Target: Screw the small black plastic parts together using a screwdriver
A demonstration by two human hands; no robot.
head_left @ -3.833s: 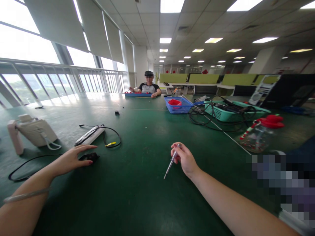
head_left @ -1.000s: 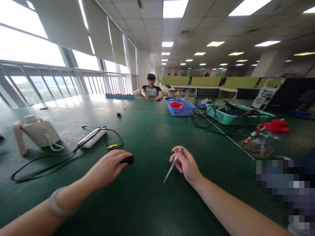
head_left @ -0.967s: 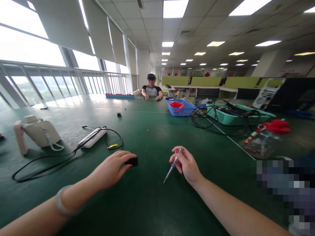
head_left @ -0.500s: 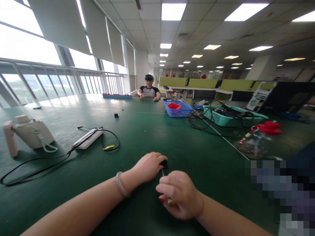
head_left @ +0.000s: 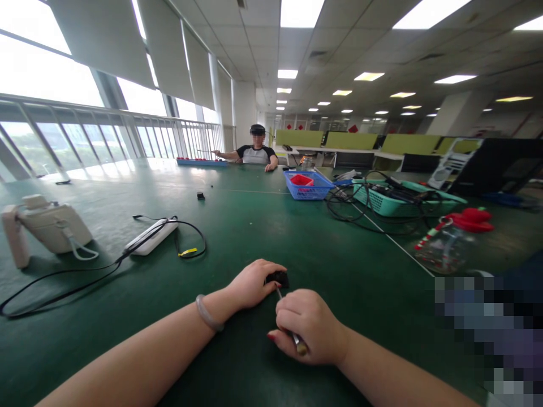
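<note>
A small black object [head_left: 279, 278] lies on the green tabletop [head_left: 237, 226], with the thumb and fingers of my left hand [head_left: 255, 282] closed on its sides. Wrapped in my right hand [head_left: 311, 328] is a thin tool with a metal shaft and a rounded, brass-coloured end [head_left: 301, 347] that shows below the fingers. The tool's shaft points up and left, its tip at the near edge of the black object; whether the tip touches it is too small to tell. A pale bangle [head_left: 208, 314] circles my left wrist.
At left are a beige bag-like item [head_left: 57, 229] and a white power strip [head_left: 153, 236] with black cable. Rightward stand a blue basket [head_left: 309, 191], a green basket [head_left: 382, 204] with cables and a red-lidded jar [head_left: 452, 249]. A person [head_left: 257, 152] sits across; another is at the right edge.
My left fingers have shifted, showing more of the black object. My right hand has moved slightly up and right with the tool. The person opposite has stretched an arm toward the blue strip.
</note>
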